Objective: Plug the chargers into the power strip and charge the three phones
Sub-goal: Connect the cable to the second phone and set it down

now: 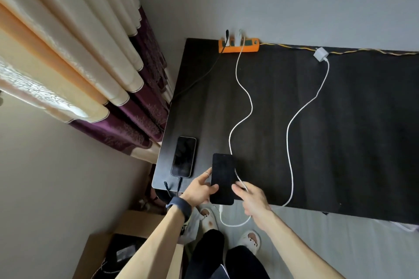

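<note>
An orange power strip (239, 46) lies at the back edge of the dark table (340, 142), with a black plug and a white charger (238, 35) in it. A second white charger (320, 54) lies loose on the table at the back right, its white cable (292, 142) running to the front edge. A silver-edged phone (183, 156) rests front left with a black cable in its bottom. My left hand (200, 189) holds a black phone (222, 178) over the front edge; a white cable (241, 106) from the plugged charger loops into its bottom. My right hand (251, 199) touches the phone's right side. Only two phones are visible.
Cream and purple curtains (127, 106) hang left of the table. A cardboard box (102, 253) with cables sits on the floor below left. My legs and slippers (249, 238) are under the front edge. A yellow-black cord (362, 51) runs along the wall.
</note>
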Motion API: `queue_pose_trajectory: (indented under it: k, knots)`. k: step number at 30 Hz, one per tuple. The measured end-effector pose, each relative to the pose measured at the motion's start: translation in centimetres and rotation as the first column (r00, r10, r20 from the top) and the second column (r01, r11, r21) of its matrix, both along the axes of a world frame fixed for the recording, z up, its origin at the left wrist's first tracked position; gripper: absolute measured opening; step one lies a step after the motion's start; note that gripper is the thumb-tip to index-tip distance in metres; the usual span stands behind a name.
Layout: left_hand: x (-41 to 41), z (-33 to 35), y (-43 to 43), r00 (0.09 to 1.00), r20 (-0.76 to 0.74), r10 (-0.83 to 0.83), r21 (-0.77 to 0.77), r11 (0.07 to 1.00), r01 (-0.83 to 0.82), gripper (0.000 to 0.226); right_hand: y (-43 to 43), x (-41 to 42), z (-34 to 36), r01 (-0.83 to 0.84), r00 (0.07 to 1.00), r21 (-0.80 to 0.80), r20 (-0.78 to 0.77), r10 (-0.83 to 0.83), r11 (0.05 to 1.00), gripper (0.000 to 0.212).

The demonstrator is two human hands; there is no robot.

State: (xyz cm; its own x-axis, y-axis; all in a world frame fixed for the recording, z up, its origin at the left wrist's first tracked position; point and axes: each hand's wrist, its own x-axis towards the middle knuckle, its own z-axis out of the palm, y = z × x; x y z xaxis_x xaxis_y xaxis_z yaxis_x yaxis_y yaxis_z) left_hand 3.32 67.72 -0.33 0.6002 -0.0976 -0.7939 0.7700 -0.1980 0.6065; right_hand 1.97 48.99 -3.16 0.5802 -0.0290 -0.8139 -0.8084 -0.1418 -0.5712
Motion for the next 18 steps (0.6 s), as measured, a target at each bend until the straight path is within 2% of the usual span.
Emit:
queue_pose_trajectory:
  k: [3,4,5,6,7,10,12,14,18]
  knots:
    - [1.8,-0.5,-0.1,0.999,0.028,-0.033,0.065,0.997,0.031,0.051,1.9,1.4,-1.4,-0.049,0.995,-0.155,0.076,0.062,0.987,0.031]
    - [2.3,-1.0,0.2,0.994,0.059,-0.092,0.153,0.985,0.082,0.052,2.7,1.9,-1.7,-0.071,0.993,-0.178,0.084,0.088,0.981,0.031]
    - [2.7,-1.6,0.7,0.967,0.082,-0.24,0.319,0.926,0.202,0.051,3.6,2.5,-2.0,-0.086,0.991,-0.192,0.087,0.104,0.978,0.031]
    - [3.0,-2.2,1.5,0.924,0.089,-0.372,0.482,0.828,0.287,0.049,4.5,3.0,-2.3,-0.092,0.989,-0.203,0.092,0.112,0.975,0.031]
    - [3.2,-2.8,2.2,0.898,0.103,-0.428,0.59,0.753,0.291,0.044,5.2,3.5,-2.6,-0.088,0.989,-0.215,0.097,0.111,0.973,0.03]
    - [3.7,-3.7,4.2,0.87,0.193,-0.454,0.75,0.639,0.167,0.045,6.8,4.8,-3.2,-0.077,0.987,-0.284,0.115,0.114,0.956,0.026]
    - [4.1,-4.5,5.4,0.866,0.188,-0.464,0.795,0.59,0.144,0.062,7.6,5.4,-3.6,-0.084,0.986,-0.334,0.107,0.126,0.939,0.028]
    - [4.4,-5.6,6.5,0.873,0.115,-0.474,0.79,0.576,0.208,0.075,8.1,5.9,-4.0,-0.102,0.987,-0.364,0.079,0.14,0.926,0.03]
    - [4.0,-6.2,7.3,0.893,0.072,-0.445,0.759,0.605,0.241,0.076,8.4,5.9,-4.2,-0.14,0.984,-0.451,0.036,0.175,0.881,0.026]
